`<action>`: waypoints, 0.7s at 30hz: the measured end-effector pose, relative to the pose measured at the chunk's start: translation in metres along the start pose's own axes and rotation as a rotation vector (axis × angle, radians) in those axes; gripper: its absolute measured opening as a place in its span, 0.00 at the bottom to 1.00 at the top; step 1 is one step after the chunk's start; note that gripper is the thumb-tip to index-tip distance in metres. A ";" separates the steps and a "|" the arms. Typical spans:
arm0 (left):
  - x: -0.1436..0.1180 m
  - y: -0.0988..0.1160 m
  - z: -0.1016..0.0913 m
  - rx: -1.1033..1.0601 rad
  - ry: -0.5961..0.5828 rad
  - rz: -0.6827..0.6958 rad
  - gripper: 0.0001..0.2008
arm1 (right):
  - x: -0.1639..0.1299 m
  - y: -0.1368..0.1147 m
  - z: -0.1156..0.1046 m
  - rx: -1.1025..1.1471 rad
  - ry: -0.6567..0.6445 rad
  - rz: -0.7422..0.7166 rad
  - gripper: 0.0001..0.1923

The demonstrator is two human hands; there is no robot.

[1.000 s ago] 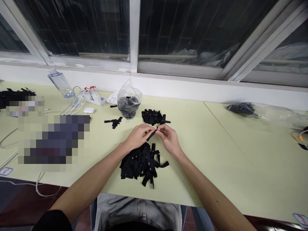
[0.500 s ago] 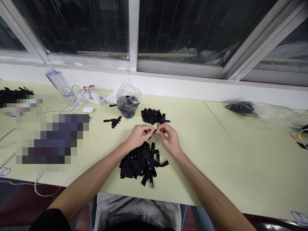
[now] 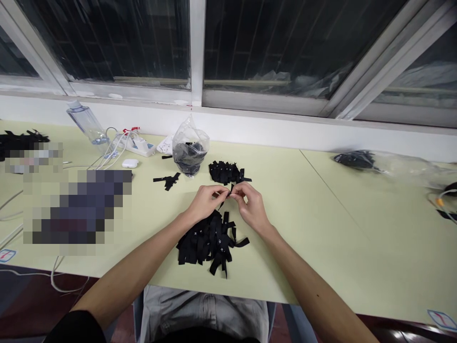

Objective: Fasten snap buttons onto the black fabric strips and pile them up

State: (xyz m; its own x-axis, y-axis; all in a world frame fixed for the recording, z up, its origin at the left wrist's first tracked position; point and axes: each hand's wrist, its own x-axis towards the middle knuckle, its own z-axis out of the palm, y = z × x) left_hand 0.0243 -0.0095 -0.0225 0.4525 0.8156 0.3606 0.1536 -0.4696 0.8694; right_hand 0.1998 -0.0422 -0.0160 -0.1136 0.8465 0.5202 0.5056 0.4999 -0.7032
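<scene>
Head view: both hands meet over the pale green table (image 3: 321,209), fingertips pinched together on one small black fabric strip (image 3: 228,194). Left hand (image 3: 206,202) curled, thumb and forefinger closed on the strip's left end; right hand (image 3: 250,206) closed on its right end, the strip's top poking up between the two thumbs. Hands nearly touching, strip lifted off the table.

Just below the hands, toward the body: loose pile of black strips (image 3: 210,240) with small white marks, spread flat; the left wrist lies over its top edge. Just beyond the hands: smaller stack of black strips (image 3: 225,172), tighter. Beyond and left of the left hand: clear plastic bag (image 3: 189,150) standing up, dark strips inside. Left of that bag, a couple of stray black strips (image 3: 167,180). Farther left of the left hand: white earbud case (image 3: 129,163), white cables (image 3: 110,147), power strip (image 3: 140,145), clear water bottle (image 3: 87,125) tilted. Blurred-out patches farther left.

Well to the right of the right hand: another clear bag with dark pieces (image 3: 360,161) lying flat near the wall.
</scene>
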 end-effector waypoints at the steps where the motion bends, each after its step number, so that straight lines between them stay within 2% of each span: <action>1: 0.000 0.000 0.000 -0.015 -0.001 -0.006 0.14 | 0.000 0.000 -0.001 0.002 0.006 0.011 0.06; 9: 0.000 -0.005 -0.005 -0.061 -0.026 -0.031 0.15 | 0.000 0.003 -0.001 0.078 -0.024 0.082 0.05; 21: 0.000 -0.005 -0.006 -0.097 -0.030 -0.036 0.16 | 0.000 0.000 -0.001 0.096 -0.035 0.083 0.05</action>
State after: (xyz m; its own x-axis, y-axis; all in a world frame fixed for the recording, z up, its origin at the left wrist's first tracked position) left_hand 0.0184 -0.0056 -0.0252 0.4743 0.8204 0.3194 0.0852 -0.4039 0.9108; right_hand 0.2005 -0.0423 -0.0159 -0.1055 0.8906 0.4424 0.4300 0.4420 -0.7872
